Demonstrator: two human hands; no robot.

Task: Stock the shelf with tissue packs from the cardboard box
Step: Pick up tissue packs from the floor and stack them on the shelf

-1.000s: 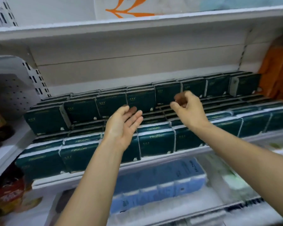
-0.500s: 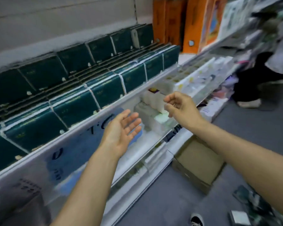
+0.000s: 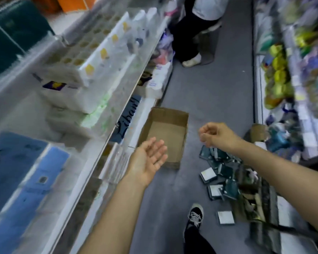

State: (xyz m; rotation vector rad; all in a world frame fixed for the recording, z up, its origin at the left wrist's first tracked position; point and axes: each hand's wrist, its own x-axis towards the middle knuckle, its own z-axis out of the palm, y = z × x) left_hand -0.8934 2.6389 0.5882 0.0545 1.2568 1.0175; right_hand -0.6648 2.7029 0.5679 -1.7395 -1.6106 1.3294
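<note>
A cardboard box (image 3: 170,116) lies on the grey floor beside the shelf base, and its inside looks bare. Several dark green tissue packs (image 3: 221,177) are scattered on the floor to its right. My left hand (image 3: 148,158) hovers palm-up with fingers spread over the box's near left corner, holding nothing. My right hand (image 3: 214,134) hangs to the right of the box above the scattered packs, fingers loosely curled, nothing in it. Stocked dark green packs (image 3: 9,32) show at the top left on the upper shelf.
White shelves (image 3: 92,151) with white and blue paper goods run along the left. Another shelf unit (image 3: 301,79) lines the right side of the aisle. A second person's legs (image 3: 190,33) stand further down. My black shoe (image 3: 195,216) is on the floor below.
The view has swung from the shelf of green packs down to the aisle floor. Both hands have dropped away from the shelf and now hang over the box and the scattered packs.
</note>
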